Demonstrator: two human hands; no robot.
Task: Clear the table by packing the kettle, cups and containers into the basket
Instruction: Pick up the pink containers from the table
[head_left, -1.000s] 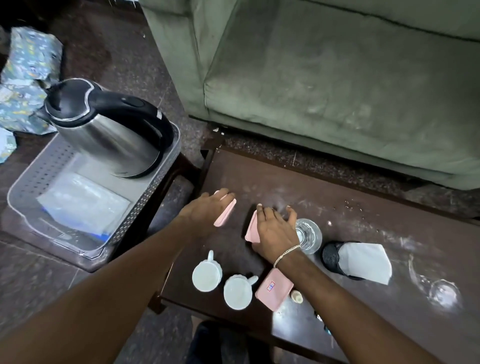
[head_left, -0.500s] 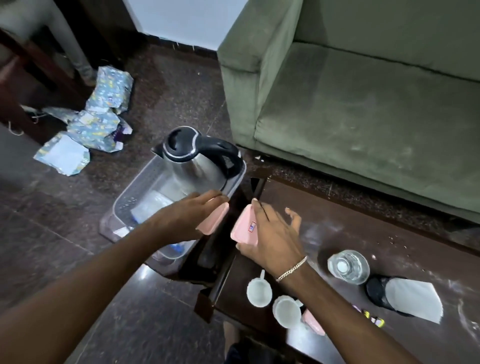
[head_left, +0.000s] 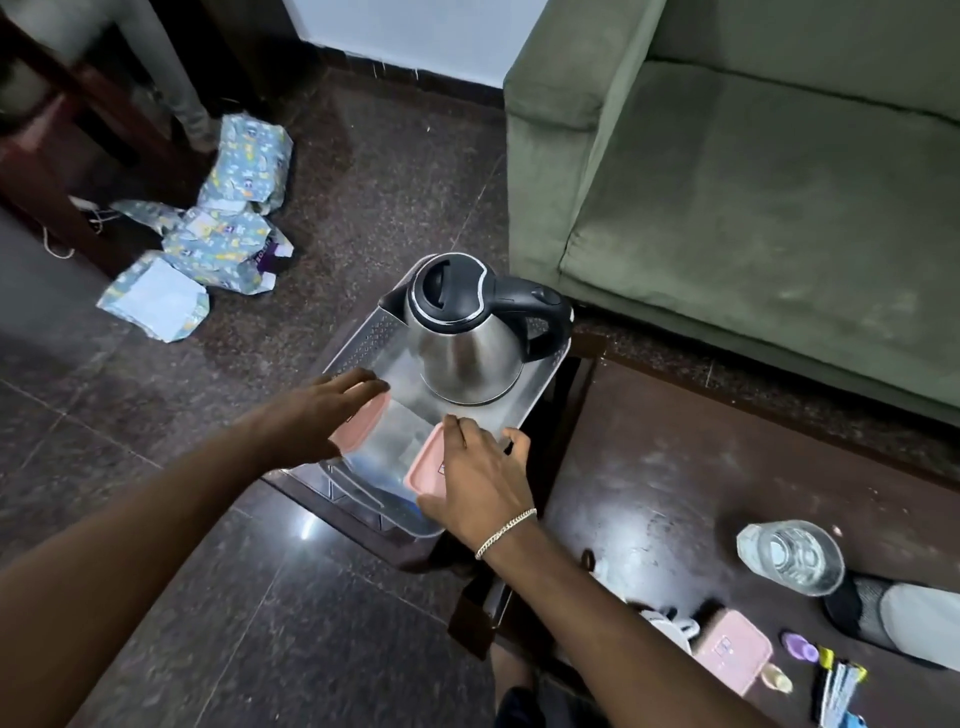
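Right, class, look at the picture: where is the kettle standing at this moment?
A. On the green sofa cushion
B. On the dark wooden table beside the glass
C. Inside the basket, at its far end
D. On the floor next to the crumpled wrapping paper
C: the kettle stands upright on the floor of the grey basket, at the end farthest from the person, while both hands bring pink containers in at the near end.

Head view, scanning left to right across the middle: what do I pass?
Crumpled patterned wrapping → left hand holding a pink container → right hand holding another pink container → glass.
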